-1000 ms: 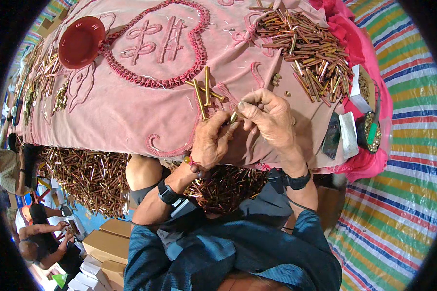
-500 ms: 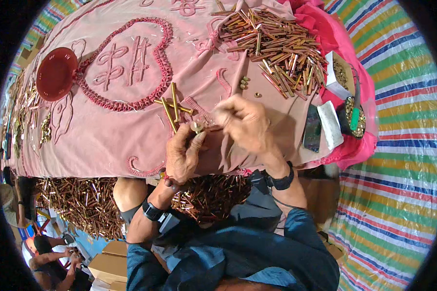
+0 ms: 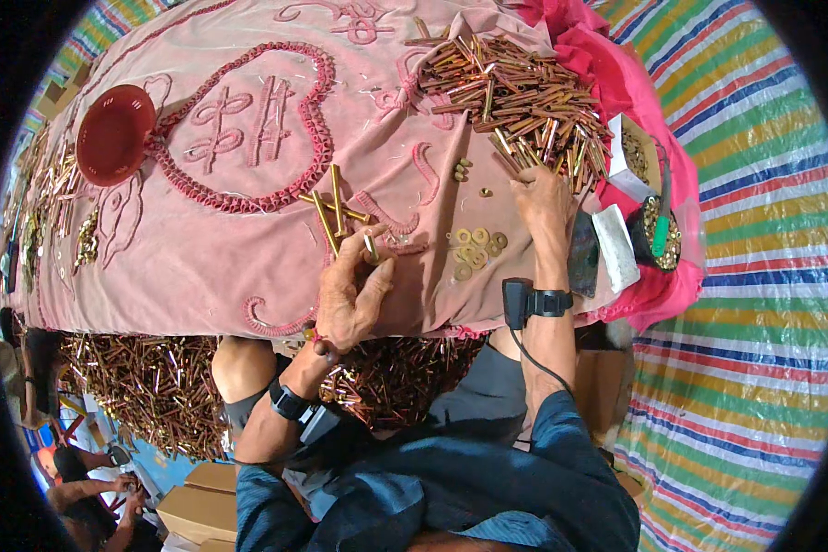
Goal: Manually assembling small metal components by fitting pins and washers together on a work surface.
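My left hand (image 3: pixel 350 294) is over the near middle of the pink cloth, its thumb and fingers closed round a short, shiny metal tube (image 3: pixel 371 247). Just beyond it lie a few longer brass tubes (image 3: pixel 337 198), crossing one another. My right hand (image 3: pixel 543 201) reaches to the near edge of a heap of copper-brown metal tubes (image 3: pixel 511 92). Its fingers are drawn together at the heap, and what they grip is hidden. Between my hands lies a cluster of flat brass rings (image 3: pixel 474 248). Several small brass pieces (image 3: pixel 460 170) sit beyond the rings.
A red plastic bowl (image 3: pixel 115 136) stands at the far left. On the right are a phone (image 3: pixel 583 253), a white pad (image 3: pixel 615 247), a white box of small parts (image 3: pixel 633 158) and a dark tub with a green-handled tool (image 3: pixel 659 237). More tubes (image 3: pixel 147 386) are heaped below the table edge.
My right hand has moved away from my left, to the right and forward to the tube heap, uncovering the brass rings. My left hand stays nearly in place, with the short tube now standing out between its fingers.
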A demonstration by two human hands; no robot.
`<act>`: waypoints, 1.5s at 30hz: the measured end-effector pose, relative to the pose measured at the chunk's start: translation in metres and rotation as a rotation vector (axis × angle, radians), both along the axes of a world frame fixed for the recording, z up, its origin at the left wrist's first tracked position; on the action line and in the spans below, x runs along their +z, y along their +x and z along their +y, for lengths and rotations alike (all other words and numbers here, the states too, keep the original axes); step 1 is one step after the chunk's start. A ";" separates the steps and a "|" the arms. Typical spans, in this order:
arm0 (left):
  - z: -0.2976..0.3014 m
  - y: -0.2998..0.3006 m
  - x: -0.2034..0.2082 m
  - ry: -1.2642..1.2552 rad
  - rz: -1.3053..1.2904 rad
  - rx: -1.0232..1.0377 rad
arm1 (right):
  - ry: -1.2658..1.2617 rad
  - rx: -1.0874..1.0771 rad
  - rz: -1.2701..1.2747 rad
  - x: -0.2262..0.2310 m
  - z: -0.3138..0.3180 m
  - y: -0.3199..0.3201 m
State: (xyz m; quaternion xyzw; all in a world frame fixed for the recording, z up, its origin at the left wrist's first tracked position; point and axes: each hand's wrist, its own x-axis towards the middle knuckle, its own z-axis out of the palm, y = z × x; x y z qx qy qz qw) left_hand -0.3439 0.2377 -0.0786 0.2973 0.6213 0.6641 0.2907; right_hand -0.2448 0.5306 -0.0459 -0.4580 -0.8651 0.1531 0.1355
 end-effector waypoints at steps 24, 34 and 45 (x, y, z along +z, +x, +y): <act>0.004 0.000 -0.003 -0.048 0.309 0.082 | -0.737 0.569 0.589 0.067 -0.092 -0.008; 0.002 0.001 -0.003 -0.070 0.405 0.076 | -0.697 0.612 0.509 0.081 -0.100 -0.030; 0.005 0.000 -0.003 -0.057 0.444 0.089 | -0.759 0.521 0.630 0.066 -0.103 -0.029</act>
